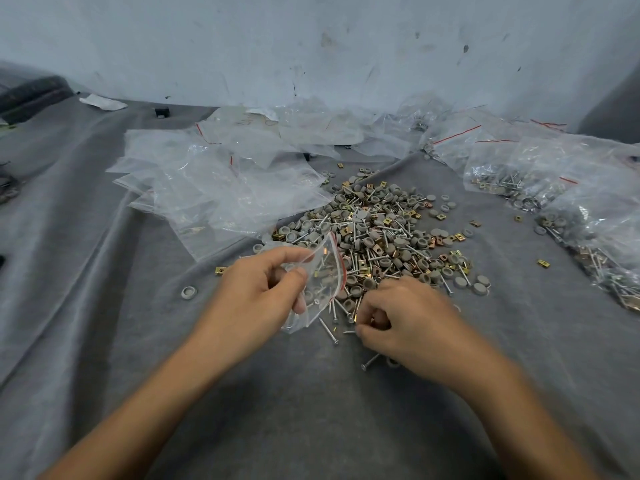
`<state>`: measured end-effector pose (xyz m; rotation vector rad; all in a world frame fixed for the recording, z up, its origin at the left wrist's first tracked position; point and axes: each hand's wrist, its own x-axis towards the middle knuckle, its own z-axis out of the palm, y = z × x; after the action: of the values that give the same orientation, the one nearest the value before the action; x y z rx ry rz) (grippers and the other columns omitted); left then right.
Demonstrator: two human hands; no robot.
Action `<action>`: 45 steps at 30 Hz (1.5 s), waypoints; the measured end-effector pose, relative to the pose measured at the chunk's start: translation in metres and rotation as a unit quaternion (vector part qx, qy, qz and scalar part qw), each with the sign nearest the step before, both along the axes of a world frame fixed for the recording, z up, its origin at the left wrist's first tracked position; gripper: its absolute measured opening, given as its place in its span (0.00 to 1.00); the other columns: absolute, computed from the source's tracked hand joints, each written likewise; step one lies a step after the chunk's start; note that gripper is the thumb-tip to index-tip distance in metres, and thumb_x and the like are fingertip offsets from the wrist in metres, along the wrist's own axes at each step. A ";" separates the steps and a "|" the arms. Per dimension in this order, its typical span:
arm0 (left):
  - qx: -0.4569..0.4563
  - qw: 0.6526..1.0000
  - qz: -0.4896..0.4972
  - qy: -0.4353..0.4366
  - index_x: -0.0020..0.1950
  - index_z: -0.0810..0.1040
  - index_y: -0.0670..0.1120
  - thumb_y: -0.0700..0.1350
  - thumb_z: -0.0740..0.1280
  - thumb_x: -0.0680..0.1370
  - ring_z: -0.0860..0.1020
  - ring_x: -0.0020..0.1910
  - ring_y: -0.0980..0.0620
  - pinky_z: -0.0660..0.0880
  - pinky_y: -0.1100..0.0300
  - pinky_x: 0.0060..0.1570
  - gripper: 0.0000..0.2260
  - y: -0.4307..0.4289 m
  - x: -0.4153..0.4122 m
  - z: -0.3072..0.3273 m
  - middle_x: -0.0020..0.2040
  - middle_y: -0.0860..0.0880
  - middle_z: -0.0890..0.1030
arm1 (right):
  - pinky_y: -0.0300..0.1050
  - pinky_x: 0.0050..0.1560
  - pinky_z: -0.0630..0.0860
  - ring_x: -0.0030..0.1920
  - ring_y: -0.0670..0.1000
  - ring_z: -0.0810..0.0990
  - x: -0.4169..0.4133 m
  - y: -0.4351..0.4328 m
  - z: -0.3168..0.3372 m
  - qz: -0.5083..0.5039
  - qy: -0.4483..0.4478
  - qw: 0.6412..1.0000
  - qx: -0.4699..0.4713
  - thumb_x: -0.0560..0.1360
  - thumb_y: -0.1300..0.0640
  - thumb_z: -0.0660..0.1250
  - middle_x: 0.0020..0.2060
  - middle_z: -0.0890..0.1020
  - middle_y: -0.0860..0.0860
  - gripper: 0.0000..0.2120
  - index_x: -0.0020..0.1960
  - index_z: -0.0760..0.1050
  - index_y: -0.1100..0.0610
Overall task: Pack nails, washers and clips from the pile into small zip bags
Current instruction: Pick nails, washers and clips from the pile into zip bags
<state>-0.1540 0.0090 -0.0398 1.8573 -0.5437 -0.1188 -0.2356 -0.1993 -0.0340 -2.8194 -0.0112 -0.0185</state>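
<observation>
A pile (381, 233) of grey round washers, brass clips and silver nails lies on the grey cloth in the middle. My left hand (263, 289) pinches a small clear zip bag (323, 282) with a red strip, held open at the pile's near edge; a few pieces sit inside it. My right hand (401, 320) is at the pile's near edge with fingers curled, pinching small pieces; which ones is hidden by the fingers. Loose nails (330, 329) lie between both hands.
Empty zip bags (214, 181) are heaped to the left and behind the pile. Filled bags (526, 181) lie along the right side. A single washer (189, 291) and a clip (220, 270) sit loose at left. A grey wall stands behind.
</observation>
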 end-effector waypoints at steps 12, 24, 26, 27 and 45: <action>0.012 1.000 0.002 -0.008 0.59 0.80 0.58 0.45 0.65 0.82 0.70 0.24 0.63 0.67 0.71 0.27 0.10 0.002 -0.001 0.001 0.32 0.51 0.84 | 0.51 0.39 0.75 0.37 0.45 0.77 -0.002 0.000 0.003 -0.028 -0.082 0.983 0.160 0.80 0.48 0.63 0.35 0.79 0.46 0.06 0.44 0.70 0.46; 0.013 1.000 0.003 -0.003 0.55 0.80 0.59 0.42 0.66 0.82 0.73 0.27 0.60 0.69 0.68 0.29 0.11 -0.002 -0.003 0.003 0.31 0.50 0.83 | 0.30 0.37 0.74 0.37 0.38 0.81 0.001 0.021 0.010 0.020 -0.072 0.855 0.513 0.77 0.54 0.70 0.41 0.87 0.49 0.07 0.53 0.81 0.55; 0.008 1.000 0.003 -0.004 0.55 0.80 0.58 0.42 0.66 0.82 0.70 0.25 0.61 0.67 0.69 0.28 0.11 -0.002 -0.003 0.004 0.30 0.50 0.83 | 0.33 0.38 0.76 0.39 0.40 0.81 0.002 0.018 0.007 0.016 -0.074 0.861 0.502 0.80 0.59 0.69 0.42 0.87 0.50 0.05 0.55 0.80 0.52; 0.005 1.000 0.003 -0.005 0.55 0.80 0.58 0.42 0.66 0.82 0.69 0.24 0.61 0.67 0.69 0.27 0.11 -0.002 -0.003 0.004 0.30 0.50 0.83 | 0.37 0.39 0.77 0.39 0.42 0.82 0.003 0.015 0.006 0.007 -0.086 0.865 0.495 0.80 0.60 0.69 0.42 0.87 0.51 0.06 0.53 0.81 0.50; -0.006 1.000 -0.003 -0.008 0.53 0.79 0.70 0.53 0.64 0.76 0.69 0.24 0.61 0.67 0.67 0.26 0.12 0.002 0.000 0.002 0.32 0.51 0.84 | 0.46 0.47 0.70 0.47 0.45 0.71 -0.001 0.027 -0.011 0.050 -0.026 0.998 0.026 0.78 0.43 0.62 0.41 0.76 0.42 0.10 0.43 0.73 0.48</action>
<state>-0.1535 0.0106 -0.0377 1.8462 -0.5600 -0.1039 -0.2364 -0.1727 -0.0447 -2.7624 -0.1616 -0.0679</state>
